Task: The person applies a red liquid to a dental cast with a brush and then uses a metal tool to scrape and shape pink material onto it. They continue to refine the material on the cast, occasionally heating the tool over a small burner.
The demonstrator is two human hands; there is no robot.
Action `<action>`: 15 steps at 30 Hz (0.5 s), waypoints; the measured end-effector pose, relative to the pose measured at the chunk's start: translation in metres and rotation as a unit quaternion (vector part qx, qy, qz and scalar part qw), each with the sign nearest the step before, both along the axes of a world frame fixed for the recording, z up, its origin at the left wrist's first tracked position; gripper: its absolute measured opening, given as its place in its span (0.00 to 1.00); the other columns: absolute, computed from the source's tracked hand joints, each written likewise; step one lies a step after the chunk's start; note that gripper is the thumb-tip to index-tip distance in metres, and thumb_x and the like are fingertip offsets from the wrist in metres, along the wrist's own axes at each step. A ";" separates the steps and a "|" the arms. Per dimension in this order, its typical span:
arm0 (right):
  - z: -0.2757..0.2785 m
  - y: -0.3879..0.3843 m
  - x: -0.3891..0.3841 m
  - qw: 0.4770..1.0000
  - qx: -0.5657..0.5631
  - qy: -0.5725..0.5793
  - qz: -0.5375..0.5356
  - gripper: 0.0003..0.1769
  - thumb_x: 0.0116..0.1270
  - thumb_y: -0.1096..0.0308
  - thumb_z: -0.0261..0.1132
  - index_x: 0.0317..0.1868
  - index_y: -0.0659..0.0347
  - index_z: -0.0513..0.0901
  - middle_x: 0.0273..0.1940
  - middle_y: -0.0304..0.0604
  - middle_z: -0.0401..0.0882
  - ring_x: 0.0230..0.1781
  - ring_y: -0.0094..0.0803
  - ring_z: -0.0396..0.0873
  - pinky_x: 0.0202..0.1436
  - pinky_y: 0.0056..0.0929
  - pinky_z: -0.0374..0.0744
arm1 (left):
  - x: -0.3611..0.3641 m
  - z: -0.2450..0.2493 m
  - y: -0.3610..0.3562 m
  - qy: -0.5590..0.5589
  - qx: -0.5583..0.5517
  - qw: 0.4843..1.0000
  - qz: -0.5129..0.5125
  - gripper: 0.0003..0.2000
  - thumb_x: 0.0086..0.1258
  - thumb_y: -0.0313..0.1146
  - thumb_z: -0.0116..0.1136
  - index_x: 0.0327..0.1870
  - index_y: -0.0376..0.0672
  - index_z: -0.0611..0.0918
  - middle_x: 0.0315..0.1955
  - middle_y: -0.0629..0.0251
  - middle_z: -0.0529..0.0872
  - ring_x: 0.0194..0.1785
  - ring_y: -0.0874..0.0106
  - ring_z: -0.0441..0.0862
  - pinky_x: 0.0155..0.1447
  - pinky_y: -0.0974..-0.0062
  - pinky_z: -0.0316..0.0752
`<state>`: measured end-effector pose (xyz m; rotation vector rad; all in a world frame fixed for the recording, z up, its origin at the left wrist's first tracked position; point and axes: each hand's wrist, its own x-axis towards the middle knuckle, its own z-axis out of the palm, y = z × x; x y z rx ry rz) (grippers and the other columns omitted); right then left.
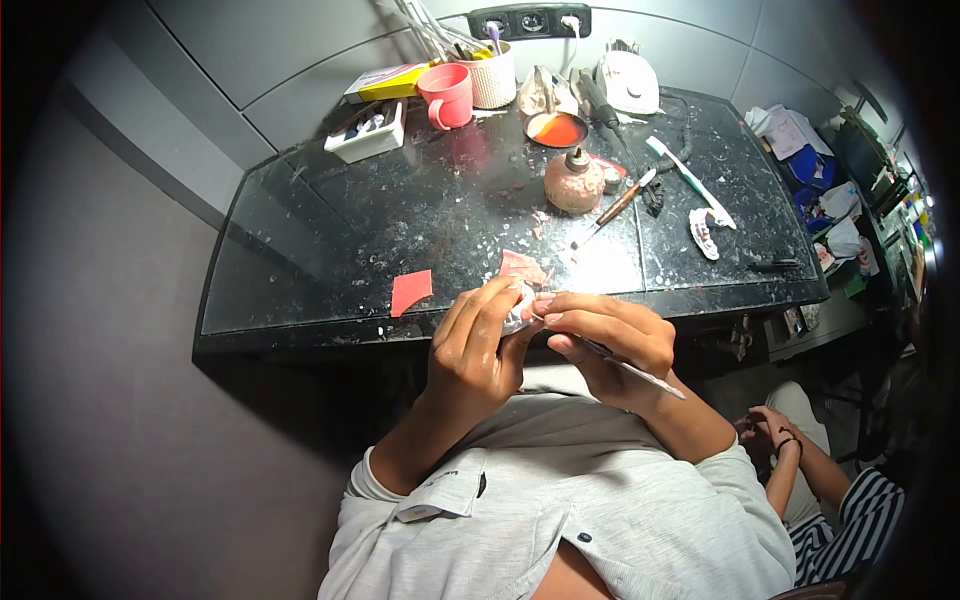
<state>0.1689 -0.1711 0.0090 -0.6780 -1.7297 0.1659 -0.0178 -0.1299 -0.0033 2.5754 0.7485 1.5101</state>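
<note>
Near the table's front edge, my left hand (478, 345) is closed around a small white and pink dental model (521, 310), mostly covered by the fingers. My right hand (612, 345) grips a thin metal tool (645, 375), its handle pointing down to the right. The fingertips of both hands meet at the model, and the tool's tip is hard to make out there. Just beyond the hands lies a crumpled pink sheet (523, 266). A flat pink-red piece (411, 292) rests to the left of them.
On the black table (330, 250) stand a round burner (574, 183), a dish of red wax (557, 129), a pink mug (447, 97) and a white tray (366, 135). A brush-like tool (627, 198), toothbrush (690, 180) and dental cast (704, 235) lie right. Another person's hands (772, 428) show lower right.
</note>
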 end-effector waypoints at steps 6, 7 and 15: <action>-0.003 -0.002 -0.002 1.000 0.000 -0.013 -0.014 0.09 0.63 0.80 0.74 0.44 0.70 0.87 0.43 0.52 0.90 0.42 0.42 0.92 0.43 0.31 0.89 | 0.000 -0.001 0.000 0.006 0.013 1.000 0.004 0.18 0.63 0.22 0.71 0.52 0.26 0.80 0.47 0.41 0.86 0.45 0.48 0.88 0.48 0.60 0.84; -0.002 -0.002 -0.002 1.000 0.001 -0.013 -0.015 0.09 0.63 0.80 0.74 0.44 0.70 0.87 0.43 0.52 0.90 0.42 0.42 0.92 0.43 0.31 0.89 | 0.000 -0.001 0.000 0.006 0.014 1.000 0.007 0.18 0.63 0.22 0.71 0.52 0.25 0.80 0.47 0.41 0.86 0.45 0.48 0.88 0.49 0.60 0.84; -0.001 -0.002 -0.004 0.999 0.019 -0.017 -0.027 0.09 0.63 0.82 0.74 0.44 0.72 0.87 0.43 0.54 0.90 0.42 0.42 0.92 0.43 0.31 0.89 | 0.000 -0.003 -0.002 0.012 0.022 1.000 0.019 0.18 0.64 0.22 0.71 0.52 0.25 0.80 0.47 0.41 0.85 0.46 0.48 0.87 0.50 0.59 0.84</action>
